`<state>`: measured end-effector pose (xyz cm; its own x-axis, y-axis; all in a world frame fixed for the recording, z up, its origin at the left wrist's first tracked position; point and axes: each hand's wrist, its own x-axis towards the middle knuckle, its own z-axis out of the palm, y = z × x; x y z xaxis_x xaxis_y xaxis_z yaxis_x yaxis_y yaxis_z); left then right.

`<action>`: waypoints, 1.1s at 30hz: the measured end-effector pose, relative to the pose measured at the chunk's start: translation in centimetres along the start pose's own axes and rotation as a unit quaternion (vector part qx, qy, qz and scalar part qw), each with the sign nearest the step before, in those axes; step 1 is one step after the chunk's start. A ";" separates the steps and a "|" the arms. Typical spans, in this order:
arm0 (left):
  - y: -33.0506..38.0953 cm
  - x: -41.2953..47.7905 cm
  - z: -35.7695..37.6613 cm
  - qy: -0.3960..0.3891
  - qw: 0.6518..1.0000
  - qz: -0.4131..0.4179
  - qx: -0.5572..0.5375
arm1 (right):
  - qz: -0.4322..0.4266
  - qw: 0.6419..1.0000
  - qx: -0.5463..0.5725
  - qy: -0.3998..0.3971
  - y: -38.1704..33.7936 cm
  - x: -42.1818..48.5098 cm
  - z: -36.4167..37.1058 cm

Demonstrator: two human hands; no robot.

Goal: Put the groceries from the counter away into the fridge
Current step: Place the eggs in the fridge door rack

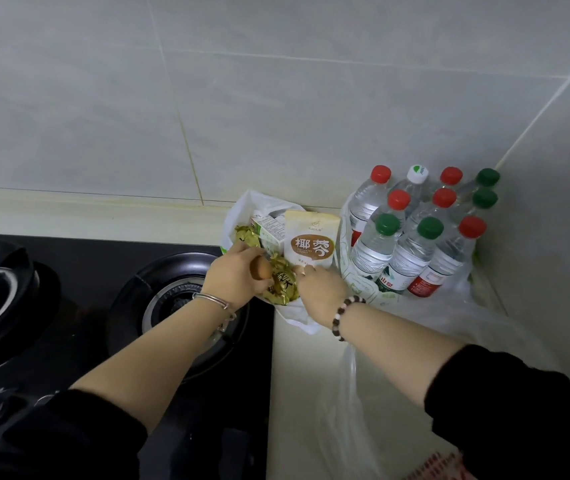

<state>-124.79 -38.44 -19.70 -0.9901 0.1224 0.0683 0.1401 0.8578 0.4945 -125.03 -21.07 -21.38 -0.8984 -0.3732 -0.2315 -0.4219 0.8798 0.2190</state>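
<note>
Your left hand (238, 271) sits at centre frame with its fingers wrapped around a brown egg (262, 268), pressed against a gold-wrapped packet (280, 285). Your right hand (321, 289) lies just beside it, fingers extended toward the base of a beige pouch (311, 242) — whether they grip it, you cannot tell from this angle. The pouch stands upright in an open white plastic bag (294, 315) on the counter (297, 386), next to a small carton (269, 230) and a second gold packet (247, 235). Right of the bag, in the tiled corner, a cluster of water bottles (411, 247) stands upright — red, green and white caps. A black gas hob (79, 334) fills the lower left. No fridge is in frame.
</note>
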 end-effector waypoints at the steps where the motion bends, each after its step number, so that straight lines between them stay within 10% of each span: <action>1: -0.3 -0.2 -0.2 -0.001 1.000 0.004 0.002 | 0.017 0.999 -0.023 -0.017 -0.2 0.5 0.3; 15: -1.0 -3.0 -1.8 -0.029 0.997 -0.040 -0.062 | 0.074 0.988 -0.021 -0.137 -0.7 2.7 1.1; 25: 0.5 -3.8 -4.6 -0.016 0.990 -0.078 -0.119 | 0.086 0.988 0.130 0.015 -1.0 0.7 -3.1; 29: 1.4 -4.6 -6.1 0.012 0.985 -0.096 -0.146 | 0.147 0.883 0.443 0.044 0.0 -0.2 -6.0; 33: 1.2 -6.2 -7.7 0.068 0.959 -0.150 -0.231 | 0.098 0.702 0.705 0.019 -0.9 -1.0 -8.8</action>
<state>-118.49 -42.05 -12.89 -0.9812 -0.1888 -0.0409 -0.1366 0.5282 0.8381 -124.79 -24.06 -13.01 -0.9366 -0.1873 -0.2962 0.2266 0.3212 -0.9195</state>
